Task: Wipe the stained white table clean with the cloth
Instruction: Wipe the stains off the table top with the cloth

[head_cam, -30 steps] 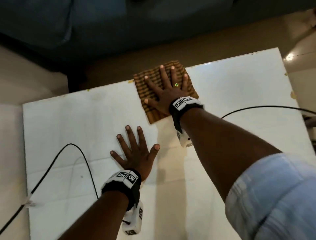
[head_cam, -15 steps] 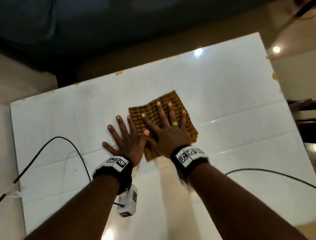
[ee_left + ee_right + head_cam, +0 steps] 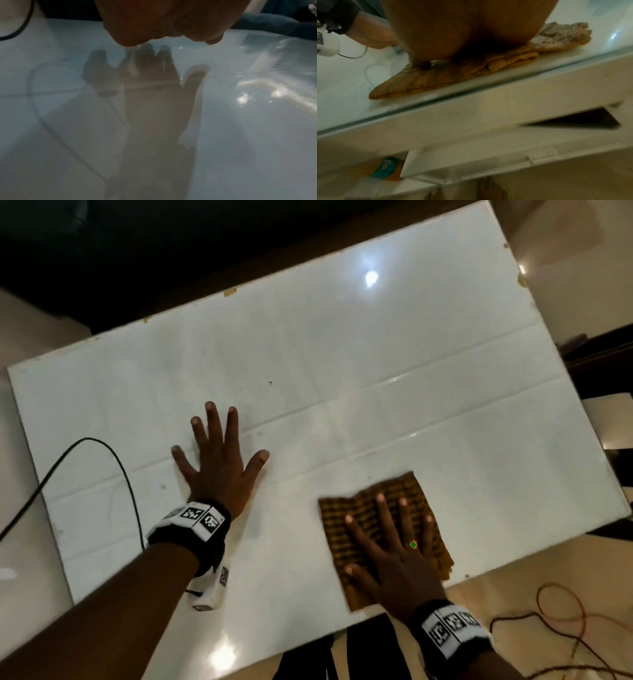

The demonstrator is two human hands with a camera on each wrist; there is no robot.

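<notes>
The white table (image 3: 376, 364) is viewed from above in the head view. A brown checked cloth (image 3: 404, 491) is laid flat on its surface close to the near edge, towards the right corner. The cloth is pressed down by the right hand (image 3: 394, 556), whose fingers (image 3: 382, 510) are straight and spread across the fabric; a green-stoned ring (image 3: 413, 544) is worn on one of them. In the right wrist view the cloth (image 3: 453, 75) is seen just beside the table's edge (image 3: 471, 97), with folded layers along its near side. The left hand (image 3: 219, 467) is laid palm-down on bare table, well apart from the cloth, with fingers (image 3: 214, 419) straight and splayed. A black cable (image 3: 113, 453) is looped across the table's left part.
</notes>
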